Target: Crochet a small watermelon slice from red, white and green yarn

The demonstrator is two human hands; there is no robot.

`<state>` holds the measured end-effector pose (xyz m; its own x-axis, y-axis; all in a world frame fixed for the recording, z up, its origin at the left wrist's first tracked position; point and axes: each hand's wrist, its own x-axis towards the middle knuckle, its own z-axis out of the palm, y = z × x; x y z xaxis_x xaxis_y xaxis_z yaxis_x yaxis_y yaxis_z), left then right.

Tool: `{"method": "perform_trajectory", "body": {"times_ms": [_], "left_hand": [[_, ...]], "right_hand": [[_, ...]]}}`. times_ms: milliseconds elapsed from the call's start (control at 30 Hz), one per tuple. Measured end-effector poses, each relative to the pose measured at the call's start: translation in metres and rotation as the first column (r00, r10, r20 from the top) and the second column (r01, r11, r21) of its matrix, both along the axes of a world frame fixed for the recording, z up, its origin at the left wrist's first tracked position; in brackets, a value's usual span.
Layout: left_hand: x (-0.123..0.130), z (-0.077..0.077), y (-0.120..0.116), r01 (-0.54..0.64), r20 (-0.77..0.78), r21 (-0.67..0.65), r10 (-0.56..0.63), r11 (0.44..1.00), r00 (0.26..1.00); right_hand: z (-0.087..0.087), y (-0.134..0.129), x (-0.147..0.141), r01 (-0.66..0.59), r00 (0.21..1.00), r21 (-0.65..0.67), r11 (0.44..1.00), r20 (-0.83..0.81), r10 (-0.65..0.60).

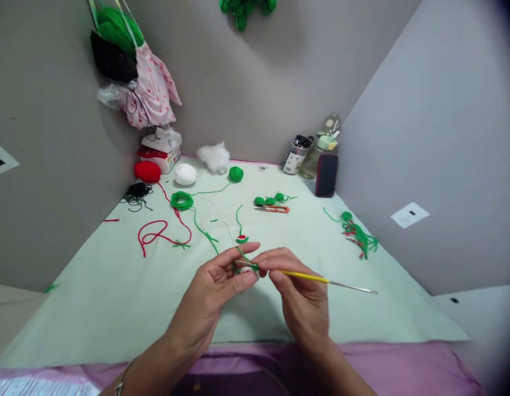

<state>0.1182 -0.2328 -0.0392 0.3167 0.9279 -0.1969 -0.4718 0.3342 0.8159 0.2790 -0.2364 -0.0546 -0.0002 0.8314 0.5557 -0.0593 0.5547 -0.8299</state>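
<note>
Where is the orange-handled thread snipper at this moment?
In the head view, the orange-handled metal thread snipper lies right of centre on the pale green tabletop, just in front of three small green yarn balls.

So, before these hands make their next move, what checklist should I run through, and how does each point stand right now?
1. Hook gripped in the right hand: ok.
2. Small crocheted piece held in the left hand: ok.
3. Hook's working end properly caught in a stitch: cannot tell; fingers and yarn partly hide it, and it is too small to see.
4. Green yarn coil on the cloth, not pulled up against the hands: ok.
5. Loose red yarn apart from both hands: ok, it loops on the left side.
6. Orange-handled snips in view: ok, lying beyond the hands.
</note>
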Motion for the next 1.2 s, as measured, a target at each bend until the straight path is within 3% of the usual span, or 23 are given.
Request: {"method": "perform_trajectory", "body": {"times_ms": [267,400,500,667,933,1200], "left_hand": [[0.0,0.005,0.002,0.013,0.044,-0.002,-0.012,1.0,0.999],[-0.002,0.001,0.005,0.111,0.136,-0.034,-0.105,0.993,0.985],[-0.007,-0.003,0.008,0.162,0.179,-0.056,-0.149,0.985,0.972],[-0.008,-0.005,0.008,0.146,0.162,-0.059,-0.135,0.987,0.978],[-0.001,-0.002,0.002,0.028,-0.066,0.079,-0.022,0.996,0.998],[-0.01,-0.005,0.007,0.021,-0.14,0.157,0.001,0.987,0.99]], "right_hand": [[0.001,-0.001,0.002,-0.029,1.0,-0.011,1.0,0.007,0.029],[-0.001,0.002,0.002,-0.106,0.977,-0.063,0.992,-0.193,0.092],[0.001,0.006,0.005,-0.127,0.94,-0.157,0.979,-0.333,0.069],[0.006,0.009,0.009,-0.236,0.902,-0.271,0.933,-0.417,0.107],[-0.002,0.002,0.004,-0.043,0.996,-0.057,0.997,-0.077,0.038],[-0.003,0.005,0.008,-0.098,0.979,-0.114,0.989,-0.187,0.075]]}}
